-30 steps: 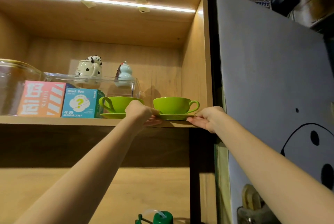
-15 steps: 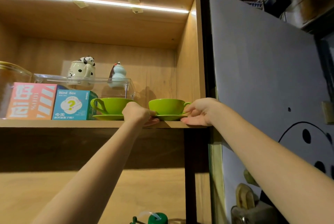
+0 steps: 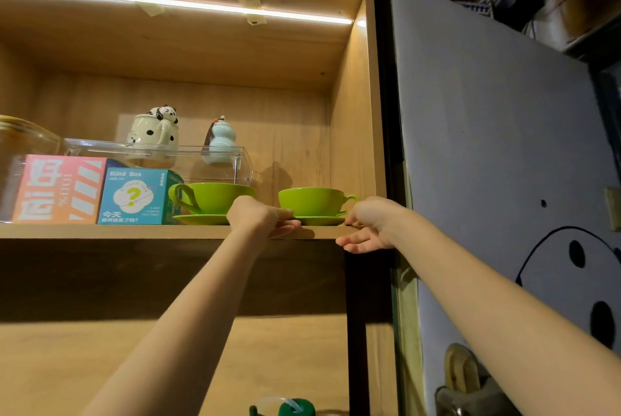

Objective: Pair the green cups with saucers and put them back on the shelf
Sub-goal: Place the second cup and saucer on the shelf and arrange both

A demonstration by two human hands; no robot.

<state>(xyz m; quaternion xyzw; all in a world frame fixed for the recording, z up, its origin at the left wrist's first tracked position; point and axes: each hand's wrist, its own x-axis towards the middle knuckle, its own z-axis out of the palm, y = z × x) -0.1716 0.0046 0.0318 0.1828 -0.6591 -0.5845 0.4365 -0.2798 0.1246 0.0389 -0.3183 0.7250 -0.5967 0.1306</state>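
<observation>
Two green cups stand on green saucers on the lit wooden shelf [image 3: 100,231]. The left cup [image 3: 211,197] on its saucer [image 3: 198,219] sits next to a blue box. The right cup [image 3: 311,201] rests on its saucer [image 3: 321,221] by the shelf's right wall, handle pointing right. My left hand [image 3: 260,217] pinches that saucer's left rim, thumb on top. My right hand [image 3: 368,227] is at the saucer's right rim, its fingers spread and hanging below the shelf's front edge.
A blue box [image 3: 134,197] and a pink box [image 3: 57,189] stand left of the cups. Behind them a clear case [image 3: 188,160] holds a panda mug [image 3: 153,133] and a pale blue figurine [image 3: 220,140]. A white board [image 3: 487,147] is at the right.
The right cup and saucer have slid a little further onto the shelf. My right hand's fingers have come off the saucer's rim and dropped below the shelf edge.
</observation>
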